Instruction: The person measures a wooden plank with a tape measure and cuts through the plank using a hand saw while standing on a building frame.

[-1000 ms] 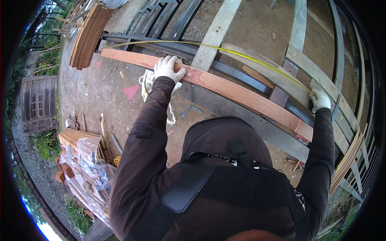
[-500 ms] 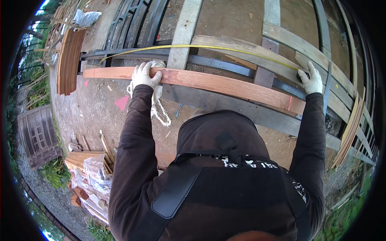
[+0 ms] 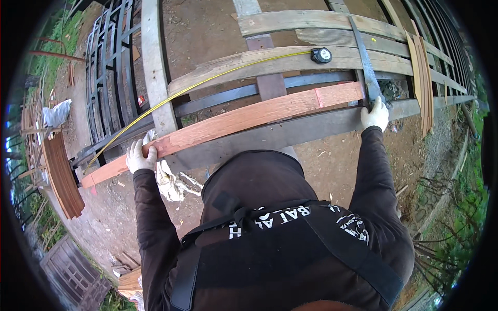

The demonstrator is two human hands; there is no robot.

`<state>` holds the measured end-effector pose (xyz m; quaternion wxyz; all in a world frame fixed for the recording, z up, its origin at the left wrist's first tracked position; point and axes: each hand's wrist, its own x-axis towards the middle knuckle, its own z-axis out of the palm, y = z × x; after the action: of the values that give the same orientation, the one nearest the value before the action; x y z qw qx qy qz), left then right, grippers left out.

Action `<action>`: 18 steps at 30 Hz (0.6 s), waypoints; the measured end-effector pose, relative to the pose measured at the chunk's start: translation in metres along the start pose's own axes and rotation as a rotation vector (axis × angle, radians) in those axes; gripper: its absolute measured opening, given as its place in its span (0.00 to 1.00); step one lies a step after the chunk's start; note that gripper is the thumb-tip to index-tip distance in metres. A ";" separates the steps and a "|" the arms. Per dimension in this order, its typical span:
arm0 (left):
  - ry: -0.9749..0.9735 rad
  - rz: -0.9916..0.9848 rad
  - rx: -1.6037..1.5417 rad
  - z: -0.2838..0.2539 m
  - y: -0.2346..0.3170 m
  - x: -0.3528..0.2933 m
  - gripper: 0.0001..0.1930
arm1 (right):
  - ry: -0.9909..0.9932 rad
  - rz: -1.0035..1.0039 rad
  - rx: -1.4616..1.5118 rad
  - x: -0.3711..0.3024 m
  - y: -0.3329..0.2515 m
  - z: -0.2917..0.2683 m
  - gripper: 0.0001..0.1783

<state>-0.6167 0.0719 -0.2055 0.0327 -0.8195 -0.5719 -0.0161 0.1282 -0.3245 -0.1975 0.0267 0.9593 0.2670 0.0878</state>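
Note:
My left hand [image 3: 141, 156], in a white glove, grips the near edge of a long reddish wooden plank [image 3: 233, 122] toward its left end. A thin red line crosses the plank near its right end. Just beyond that end, my gloved right hand [image 3: 375, 114] is closed on the handle of a handsaw [image 3: 366, 65], whose tapering grey blade points away from me across the boards. A black tape measure [image 3: 321, 55] lies on a weathered board, its yellow strip pulled out far to the left. The saw's handle is mostly hidden by my fingers.
Weathered boards [image 3: 290, 22] and a grey beam [image 3: 270, 136] form a support under the plank. Stacked brown strips stand at left [image 3: 61, 173] and right [image 3: 421, 83]. A white cloth [image 3: 168, 182] hangs near my left hand. Black metal frames [image 3: 111, 72] lie at the far left.
My right hand has left the tape measure and taken hold of the saw. The left hand stays on the plank, now nearer its left end. The view has turned and shifted right.

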 end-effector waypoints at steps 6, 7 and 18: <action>-0.039 0.024 -0.051 -0.018 0.013 0.023 0.29 | -0.272 0.170 -0.085 0.038 0.035 0.036 0.47; -0.061 0.008 -0.051 -0.016 0.011 0.023 0.29 | -0.292 0.143 -0.091 0.041 0.037 0.045 0.47; -0.118 0.064 -0.134 -0.024 0.010 0.016 0.25 | 0.051 0.487 1.388 -0.018 0.014 0.018 0.33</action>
<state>-0.6016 0.0818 -0.1811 -0.0556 -0.8371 -0.5442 -0.0047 0.1235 -0.3457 -0.2163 -0.6131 0.7852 0.0411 -0.0759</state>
